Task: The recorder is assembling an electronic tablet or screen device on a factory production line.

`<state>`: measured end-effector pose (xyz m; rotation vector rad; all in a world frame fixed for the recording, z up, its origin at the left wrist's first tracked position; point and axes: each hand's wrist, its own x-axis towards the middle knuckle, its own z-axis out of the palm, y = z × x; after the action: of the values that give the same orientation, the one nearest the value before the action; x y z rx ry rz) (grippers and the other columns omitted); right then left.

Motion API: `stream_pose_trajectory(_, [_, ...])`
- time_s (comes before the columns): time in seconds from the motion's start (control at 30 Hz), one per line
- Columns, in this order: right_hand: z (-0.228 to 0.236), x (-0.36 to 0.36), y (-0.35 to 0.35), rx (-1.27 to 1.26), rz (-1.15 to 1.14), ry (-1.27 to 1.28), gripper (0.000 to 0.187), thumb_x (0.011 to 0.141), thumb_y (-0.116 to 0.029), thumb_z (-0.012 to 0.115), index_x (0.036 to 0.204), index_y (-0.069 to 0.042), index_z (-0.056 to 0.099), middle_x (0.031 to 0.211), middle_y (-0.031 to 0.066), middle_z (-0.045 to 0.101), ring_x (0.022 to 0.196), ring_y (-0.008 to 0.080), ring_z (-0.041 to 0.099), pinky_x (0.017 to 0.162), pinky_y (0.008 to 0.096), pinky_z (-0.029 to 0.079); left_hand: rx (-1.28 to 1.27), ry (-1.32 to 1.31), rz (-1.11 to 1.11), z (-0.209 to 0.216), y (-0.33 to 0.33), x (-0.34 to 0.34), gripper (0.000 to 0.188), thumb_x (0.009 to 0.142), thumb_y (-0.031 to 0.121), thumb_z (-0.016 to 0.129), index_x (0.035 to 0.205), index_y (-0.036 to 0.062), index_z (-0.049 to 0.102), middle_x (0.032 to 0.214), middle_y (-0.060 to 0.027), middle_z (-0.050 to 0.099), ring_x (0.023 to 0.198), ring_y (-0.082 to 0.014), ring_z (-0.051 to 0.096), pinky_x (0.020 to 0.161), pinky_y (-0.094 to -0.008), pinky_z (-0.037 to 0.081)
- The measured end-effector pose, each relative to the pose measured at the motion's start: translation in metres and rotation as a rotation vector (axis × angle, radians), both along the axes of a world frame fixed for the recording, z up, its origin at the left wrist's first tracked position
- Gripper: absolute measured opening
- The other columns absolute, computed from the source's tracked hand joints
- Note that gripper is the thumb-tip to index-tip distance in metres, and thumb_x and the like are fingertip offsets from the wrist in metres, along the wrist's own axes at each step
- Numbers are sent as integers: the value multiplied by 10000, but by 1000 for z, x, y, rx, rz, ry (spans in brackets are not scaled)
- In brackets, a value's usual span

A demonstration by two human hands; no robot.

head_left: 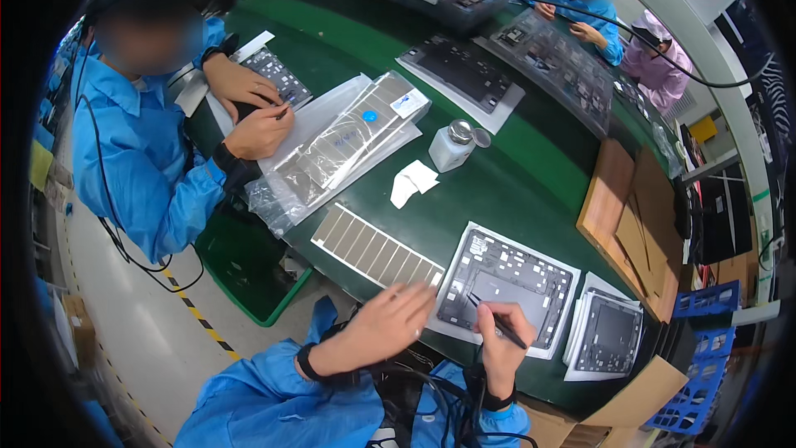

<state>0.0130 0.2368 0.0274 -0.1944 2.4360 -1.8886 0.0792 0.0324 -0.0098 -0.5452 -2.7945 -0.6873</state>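
Observation:
My right hand holds a pair of dark tweezers, fingers closed round them. Their tips reach over a dark tablet-like housing with many small white patches, which lies on a white sheet in front of me. Left of it, my left hand is stretched out palm down, fingers extended at the near right end of a sheet of grey-brown strips. I cannot make out anything held in that hand; its fingertips come close to the housing's left edge.
A white bottle and a crumpled white wipe stand beyond the strips. More housings are stacked at the right, near wooden boards. At left, a co-worker's hands work beside bagged strip sheets. A green bin sits below the table edge.

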Motion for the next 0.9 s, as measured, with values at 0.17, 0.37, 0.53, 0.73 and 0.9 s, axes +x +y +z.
stream_pose_trajectory(0.17, [-17, -26, -12, -49, 50, -91, 167, 887, -39, 798, 987, 60, 707, 781, 79, 732, 680, 90, 672, 659, 239, 540, -239, -47, 42, -8, -23, -21, 627, 827, 221, 750, 1415, 111, 560, 1489, -154, 508, 1386, -310, 468, 1147, -493, 373])
stream_pose_trajectory(0.37, [-25, -45, -17, 187, 222, 239, 196, 823, -35, 828, 998, 21, 761, 864, 101, 758, 778, 202, 739, 715, 297, 568, -156, -71, -6, -3, -24, -29, 725, 766, 240, 811, 1436, 139, 554, 1430, -147, 540, 1355, -340, 479, 1156, -496, 366])
stream_pose_trajectory(0.53, [-15, -46, -24, 311, 230, 192, 182, 816, -37, 817, 989, -1, 778, 915, 132, 768, 827, 234, 751, 747, 309, 571, -140, -9, -19, -19, -21, -34, 730, 742, 246, 831, 1425, 176, 583, 1409, -151, 544, 1342, -336, 477, 1157, -499, 366])
stream_pose_trajectory(0.73, [-16, -48, -27, 361, 282, 191, 178, 831, -56, 810, 996, 2, 775, 919, 141, 767, 814, 254, 752, 739, 320, 574, -151, 0, -14, -17, -20, -35, 603, 789, 291, 785, 1359, 162, 639, 1379, -155, 578, 1319, -322, 500, 1126, -495, 381])
stream_pose_trajectory(0.9, [-19, -49, -27, 374, 294, 160, 170, 831, -54, 810, 991, -2, 783, 925, 136, 775, 833, 246, 759, 764, 314, 577, -155, -31, -20, -17, -21, -33, 637, 783, 313, 805, 1376, 163, 627, 1397, -150, 567, 1340, -324, 482, 1140, -494, 369])
